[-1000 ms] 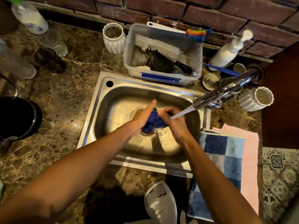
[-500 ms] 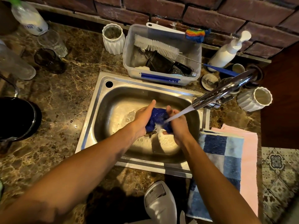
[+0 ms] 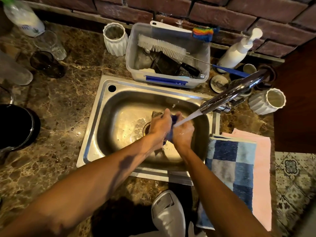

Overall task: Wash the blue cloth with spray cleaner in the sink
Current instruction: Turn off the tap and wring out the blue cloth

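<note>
Over the middle of the steel sink (image 3: 95,134) my left hand (image 3: 159,125) and my right hand (image 3: 183,132) press together around the blue cloth (image 3: 171,132). Only a thin blue strip of it shows between the palms; the rest is hidden. A stream of water from the chrome tap (image 3: 230,94) lands on the cloth and on my right hand. A white spray bottle head (image 3: 167,212) stands on the counter at the bottom edge, close to me.
A clear tub (image 3: 206,53) with brushes sits behind the sink. White ribbed cups (image 3: 115,39) (image 3: 266,100) and a pump bottle (image 3: 237,50) stand near it. Checked and pink towels (image 3: 239,168) lie to the right. Glasses (image 3: 51,43) and a black pot (image 3: 17,125) are on the left.
My hands have drawn close together and squeezed the cloth, which showed as a broad blue patch before and is now almost covered. The water keeps running.
</note>
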